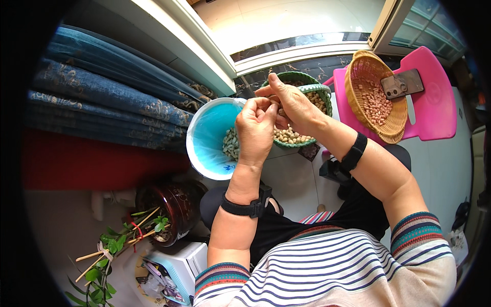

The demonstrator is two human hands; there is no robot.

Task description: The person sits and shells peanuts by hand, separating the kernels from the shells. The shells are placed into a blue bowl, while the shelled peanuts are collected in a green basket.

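My left hand point(256, 129) and my right hand point(297, 105) meet above a green woven basket point(294, 146) of unshelled peanuts point(293, 137). At least one peanut point(282, 112) shows among my right fingers. My left thumb and forefinger pinch against it, and the fingers hide most of what lies between them. Left of the basket, a white-rimmed bucket point(196, 153) with a blue inside and a clear plastic liner holds empty shells point(231, 145). To the right, an oval tan wicker basket point(355, 92) contains shelled pink peanut kernels point(376, 103).
The wicker basket rests on a pink plastic chair point(437, 103), with a smartphone point(402, 83) lying across its rim. Blue curtains point(111, 96) hang at left. A potted plant point(172, 211) and a small bin point(184, 264) stand at lower left. A sliding-door frame point(303, 57) runs behind.
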